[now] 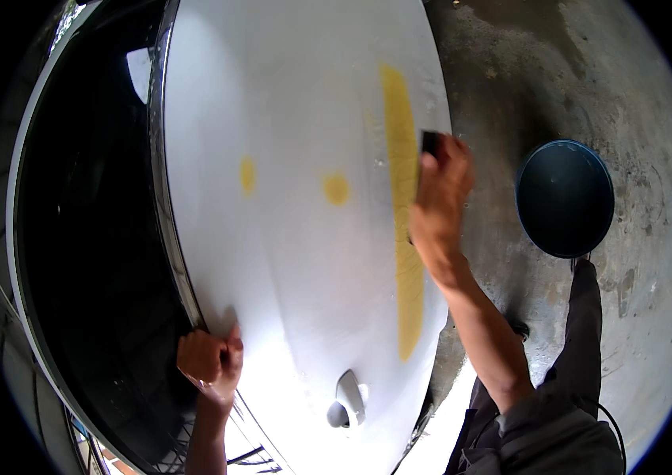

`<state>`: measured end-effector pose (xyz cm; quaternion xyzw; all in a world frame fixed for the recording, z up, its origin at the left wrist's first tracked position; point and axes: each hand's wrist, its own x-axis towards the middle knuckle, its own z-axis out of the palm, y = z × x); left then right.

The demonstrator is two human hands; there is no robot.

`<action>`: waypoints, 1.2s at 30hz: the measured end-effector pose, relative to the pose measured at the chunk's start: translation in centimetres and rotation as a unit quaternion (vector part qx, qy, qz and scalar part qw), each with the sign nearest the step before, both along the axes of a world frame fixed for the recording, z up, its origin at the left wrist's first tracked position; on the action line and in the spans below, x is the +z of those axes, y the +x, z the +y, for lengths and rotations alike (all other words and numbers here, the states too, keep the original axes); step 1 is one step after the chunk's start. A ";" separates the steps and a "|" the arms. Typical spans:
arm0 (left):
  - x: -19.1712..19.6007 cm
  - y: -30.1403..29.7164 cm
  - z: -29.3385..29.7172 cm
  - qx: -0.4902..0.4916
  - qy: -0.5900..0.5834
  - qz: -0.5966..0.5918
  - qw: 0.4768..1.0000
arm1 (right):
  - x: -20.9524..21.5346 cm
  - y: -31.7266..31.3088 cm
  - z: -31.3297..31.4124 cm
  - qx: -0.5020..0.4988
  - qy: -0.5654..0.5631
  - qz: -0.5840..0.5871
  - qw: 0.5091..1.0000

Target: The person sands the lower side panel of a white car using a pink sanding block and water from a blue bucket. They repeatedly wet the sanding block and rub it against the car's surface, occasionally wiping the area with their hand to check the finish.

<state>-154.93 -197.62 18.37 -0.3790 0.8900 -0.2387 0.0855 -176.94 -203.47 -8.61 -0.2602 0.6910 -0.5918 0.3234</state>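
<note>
A pale silver-white car door panel (312, 261) fills the middle. It carries a long yellow filler strip (404, 206) along its right side, a round yellow patch (336, 189) and a small oval yellow patch (248, 176). My right hand (443, 194) is closed on a long black block (429, 143), likely a sanding block, at the strip's right edge. The palm and fingers hide most of the block, and its underside cannot be seen. My left hand (211, 360) rests with curled fingers and raised thumb on the window's lower edge, near the panel's lower left.
The dark car window (94, 229) with its metal trim (163, 158) lies left of the panel. A door handle (349, 398) sticks out near the bottom. On the stained concrete floor (645, 222) at the right stands a dark blue bucket (565, 198), close to my leg (581, 340).
</note>
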 end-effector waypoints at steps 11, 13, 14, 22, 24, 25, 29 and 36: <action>-11.8 -11.4 -6.1 0.060 0.128 -0.180 0.973 | -11.7 -5.1 20.1 0.278 0.122 0.071 0.950; -15.4 -12.3 -5.9 0.046 0.127 -0.186 0.973 | -13.0 -6.2 21.7 0.283 0.129 0.070 0.948; -16.3 -12.4 -5.6 0.044 0.113 -0.200 0.972 | -13.2 -6.6 22.4 0.286 0.132 0.066 0.947; -16.1 -7.0 1.9 0.108 0.098 -0.226 0.963 | -13.2 -7.6 25.0 0.276 0.128 0.030 0.952; -16.6 -7.5 0.2 0.101 0.085 -0.199 0.971 | -13.0 -7.5 25.2 0.276 0.115 0.036 0.954; -16.9 -8.0 -1.5 0.089 0.073 -0.195 0.974 | -12.6 -7.6 25.3 0.281 0.115 0.031 0.952; -17.3 -10.6 -4.8 0.090 0.031 -0.217 0.972 | -13.0 -9.9 26.0 0.284 0.122 0.007 0.951; -17.2 -10.8 -0.9 0.143 0.049 -0.204 0.967 | -13.6 -9.9 27.3 0.281 0.131 -0.026 0.950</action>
